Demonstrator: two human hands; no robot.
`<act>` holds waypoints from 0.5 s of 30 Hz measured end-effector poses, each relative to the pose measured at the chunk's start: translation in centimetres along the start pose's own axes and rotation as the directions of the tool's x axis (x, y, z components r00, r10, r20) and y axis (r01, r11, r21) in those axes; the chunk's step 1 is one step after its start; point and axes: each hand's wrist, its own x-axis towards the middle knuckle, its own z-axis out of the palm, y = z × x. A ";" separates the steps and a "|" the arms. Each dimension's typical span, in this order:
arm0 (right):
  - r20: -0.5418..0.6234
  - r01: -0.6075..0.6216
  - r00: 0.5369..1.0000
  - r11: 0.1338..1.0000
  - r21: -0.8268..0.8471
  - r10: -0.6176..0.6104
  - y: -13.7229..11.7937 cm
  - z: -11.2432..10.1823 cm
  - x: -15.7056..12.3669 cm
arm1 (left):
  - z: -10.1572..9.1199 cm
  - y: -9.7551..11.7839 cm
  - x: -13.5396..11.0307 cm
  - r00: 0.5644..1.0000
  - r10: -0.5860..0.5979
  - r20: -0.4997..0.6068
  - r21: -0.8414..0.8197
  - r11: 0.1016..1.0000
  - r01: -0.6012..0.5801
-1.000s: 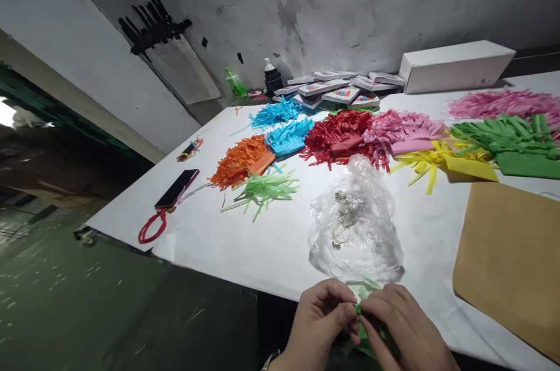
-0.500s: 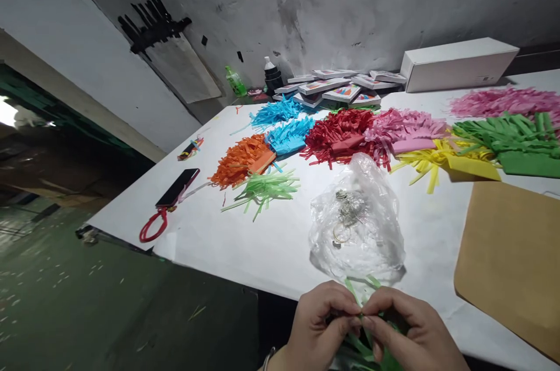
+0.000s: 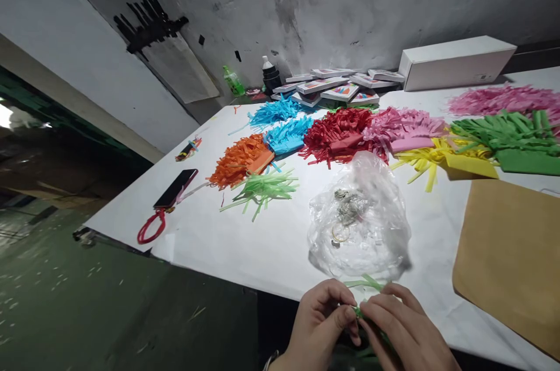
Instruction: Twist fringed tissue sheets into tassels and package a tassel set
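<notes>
At the bottom edge, over the near rim of the white table (image 3: 245,242), my left hand (image 3: 321,324) and my right hand (image 3: 405,333) meet. Both pinch a small bundle of green fringed paper (image 3: 365,295) between thumb and fingers; a few green strips stick up past the fingertips. Just beyond the hands lies a crumpled clear plastic bag (image 3: 359,222) with small metal rings and clips inside.
Fringed paper piles lie across the table: light green (image 3: 262,189), orange (image 3: 240,160), blue (image 3: 286,135), red (image 3: 341,135), pink (image 3: 406,129), yellow (image 3: 441,160), dark green (image 3: 511,137). A brown sheet (image 3: 507,254) lies right, a phone (image 3: 175,188) with red cord left, flat boxes (image 3: 336,88) and a white box (image 3: 455,62) at the wall.
My hands keep working the green paper at the table edge. The fingers have closed in tighter and the strips now stick up less than half a second ago.
</notes>
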 end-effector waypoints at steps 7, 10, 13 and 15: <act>-0.032 0.043 0.999 0.999 0.025 -0.042 -0.3 -0.2 0.7 | -0.1 -0.5 0.0 0.999 0.043 0.008 0.000 0.999 -0.043; -0.073 0.000 0.997 0.997 0.081 0.006 -0.5 -0.1 1.0 | -0.1 -0.1 -0.1 0.998 0.060 -0.006 0.037 0.998 -0.060; -0.057 -0.054 0.996 0.985 0.161 0.064 -0.4 0.2 0.6 | -0.1 0.2 -0.1 0.998 0.062 -0.006 0.049 0.997 -0.062; -0.003 -0.069 0.998 0.982 0.175 0.071 -0.2 0.3 0.3 | -0.2 0.0 -0.1 0.999 0.035 0.001 0.021 0.999 -0.035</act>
